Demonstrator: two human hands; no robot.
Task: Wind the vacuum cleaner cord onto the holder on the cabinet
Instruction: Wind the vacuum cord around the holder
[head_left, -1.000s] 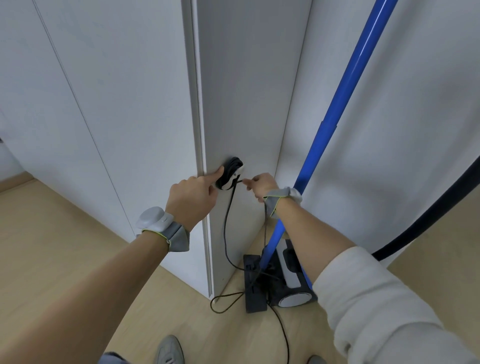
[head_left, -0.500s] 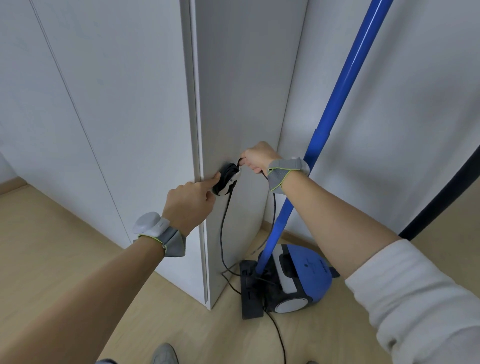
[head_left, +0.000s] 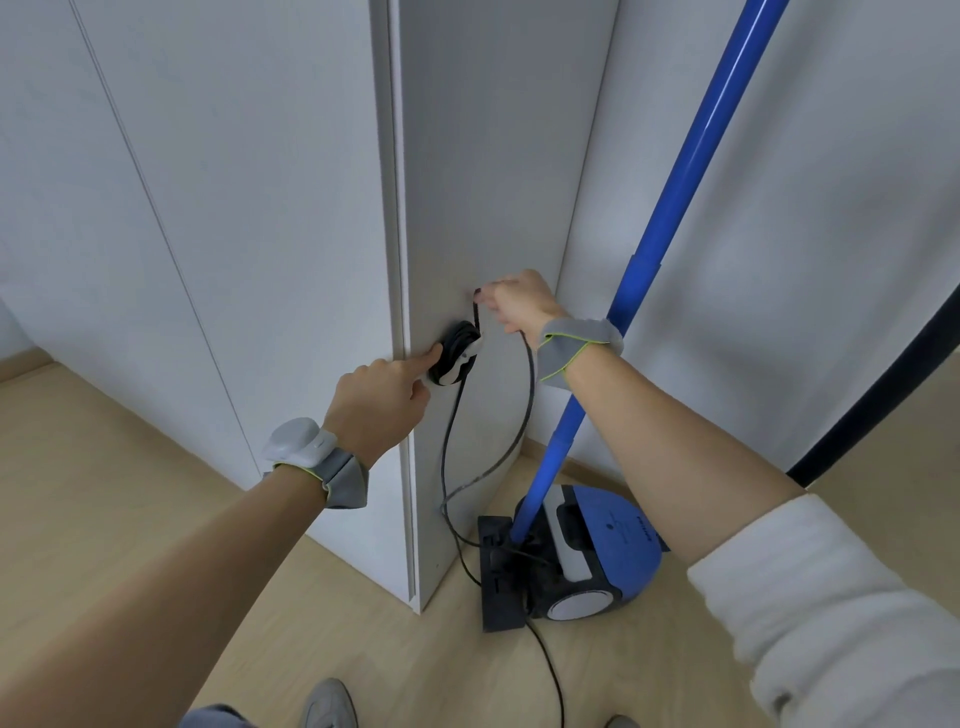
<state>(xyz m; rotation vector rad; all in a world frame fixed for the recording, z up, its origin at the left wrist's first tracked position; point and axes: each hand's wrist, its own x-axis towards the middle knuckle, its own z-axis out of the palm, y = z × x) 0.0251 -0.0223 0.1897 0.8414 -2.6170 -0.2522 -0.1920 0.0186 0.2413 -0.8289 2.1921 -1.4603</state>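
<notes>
On cabinet (head_left: 498, 156): round holder (head_left: 457, 354), thin black cord (head_left: 529, 384).

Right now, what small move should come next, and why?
Probably the right hand should carry the thin black cord down around the round black-and-white holder, since slack hangs in a loop while the left hand's finger steadies the coil.

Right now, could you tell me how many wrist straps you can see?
2: one on the left wrist, carrying a white device, and one on the right wrist. None seems hidden.
</notes>
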